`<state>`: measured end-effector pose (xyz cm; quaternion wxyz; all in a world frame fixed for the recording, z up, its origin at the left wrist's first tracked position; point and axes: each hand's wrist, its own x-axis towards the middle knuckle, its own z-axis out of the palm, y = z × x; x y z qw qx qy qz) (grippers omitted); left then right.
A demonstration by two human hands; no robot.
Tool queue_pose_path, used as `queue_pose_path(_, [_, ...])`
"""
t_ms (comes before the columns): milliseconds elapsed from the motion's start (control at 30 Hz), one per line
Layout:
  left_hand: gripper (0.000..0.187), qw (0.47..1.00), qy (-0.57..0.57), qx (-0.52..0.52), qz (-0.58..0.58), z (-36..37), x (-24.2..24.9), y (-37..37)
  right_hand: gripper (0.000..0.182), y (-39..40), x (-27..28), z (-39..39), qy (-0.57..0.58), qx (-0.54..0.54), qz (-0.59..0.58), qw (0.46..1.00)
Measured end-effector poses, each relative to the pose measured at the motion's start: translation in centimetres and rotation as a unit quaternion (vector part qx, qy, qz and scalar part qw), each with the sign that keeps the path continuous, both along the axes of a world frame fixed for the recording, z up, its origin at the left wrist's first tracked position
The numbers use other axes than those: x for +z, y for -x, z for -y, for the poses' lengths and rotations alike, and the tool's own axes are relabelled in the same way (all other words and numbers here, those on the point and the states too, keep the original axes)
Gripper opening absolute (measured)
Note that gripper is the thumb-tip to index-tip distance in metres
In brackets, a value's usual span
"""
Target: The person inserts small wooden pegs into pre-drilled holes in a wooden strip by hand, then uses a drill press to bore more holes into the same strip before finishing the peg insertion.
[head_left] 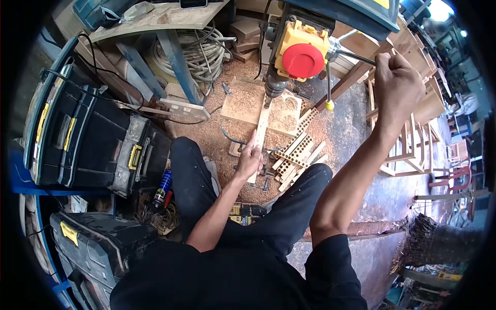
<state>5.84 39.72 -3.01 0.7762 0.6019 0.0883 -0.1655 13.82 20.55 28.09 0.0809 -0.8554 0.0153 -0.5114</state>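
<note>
My left hand (250, 160) is closed around a narrow wooden strip (263, 121), whose far end lies under the chuck (275, 87) of a drill press. A pale wooden board (237, 107) strewn with shavings supports the strip there. My right hand (398, 82) is wrapped around one of the drill press's feed levers (356, 58), out to the right of the machine. A large red button (304, 60) on a yellow housing faces me. The drill tip is too small to make out against the strip.
Several strips with rows of holes (297, 155) are piled by my right knee. Black tool cases (98, 134) stack up on the left, with a blue spray can (164, 183) beside them. A coiled hose (191, 54) lies under the bench (160, 18). Wooden frames (413, 139) stand at right.
</note>
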Motion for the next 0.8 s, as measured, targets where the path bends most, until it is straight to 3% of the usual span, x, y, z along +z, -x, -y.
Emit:
queue_pose_path(300, [0.054, 1.000, 0.020, -0.002, -0.021, -0.1, 0.1, 0.2, 0.032, 2.8, -4.5, -1.9, -0.045, 0.009, 0.064, 0.997])
queue_pose_path(567, [0.058, 1.000, 0.016, -0.011, -0.011, -0.4, 0.5, 0.2, 0.035, 2.3, -11.3, -2.4, -0.073, 0.033, 0.203, 0.976])
queue_pose_path(700, [0.060, 0.998, 0.012, -0.062, -0.011, -1.1, -0.1, 2.0, 0.035, 2.3, -11.3, -2.3, -0.083, 0.033, 0.193, 0.977])
queue_pose_path(800, [0.057, 0.999, -0.034, -0.020, -0.002, -0.5, -1.0, 2.7, 0.036, 3.0, -10.3, -2.6, -0.113, 0.052, 0.166, 0.978])
